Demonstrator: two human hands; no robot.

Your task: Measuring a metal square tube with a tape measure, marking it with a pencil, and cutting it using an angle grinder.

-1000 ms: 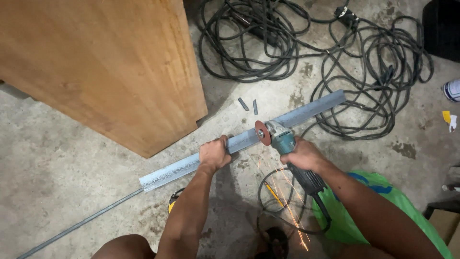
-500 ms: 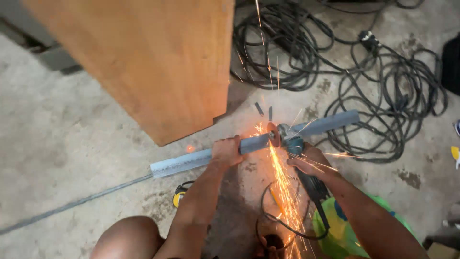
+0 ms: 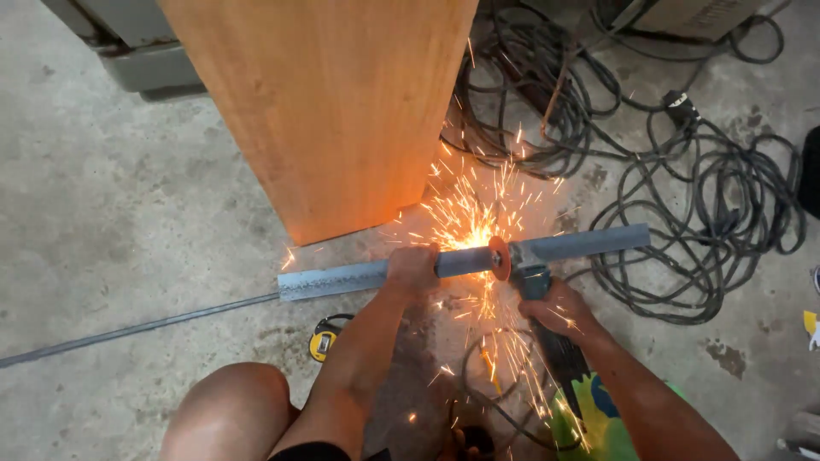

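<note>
- Head view: I see the left hand (image 3: 412, 269) with fingers wrapped fully round a grey metal bar (image 3: 359, 277), gripping it a little left of the cut.
- The bar lies nearly level across the concrete floor (image 3: 128, 222), its right end (image 3: 598, 242) raised slightly and passing over the coiled black cables (image 3: 683, 213).
- The right hand (image 3: 559, 309) is closed round the body of an angle grinder (image 3: 534, 282); fingers tight, no gap that I can make out.
- The grinder's orange disc (image 3: 500, 258) stands edge-on against the bar, just right of the left hand.
- Sparks (image 3: 470, 213) spray upward toward the wooden panel (image 3: 333, 102) and also downward between the forearms.
- The wooden panel stands upright just behind the bar, its lower corner near the bar's left half.
- A thin steel rod (image 3: 128, 329) lies on the floor, running left from under the bar's left end.
- A yellow tape measure (image 3: 323, 343) sits on the floor beside the left forearm.
- A bare knee (image 3: 226, 410) shows at the lower edge.
- A green-and-yellow cloth (image 3: 598, 418) lies under the right forearm.
</note>
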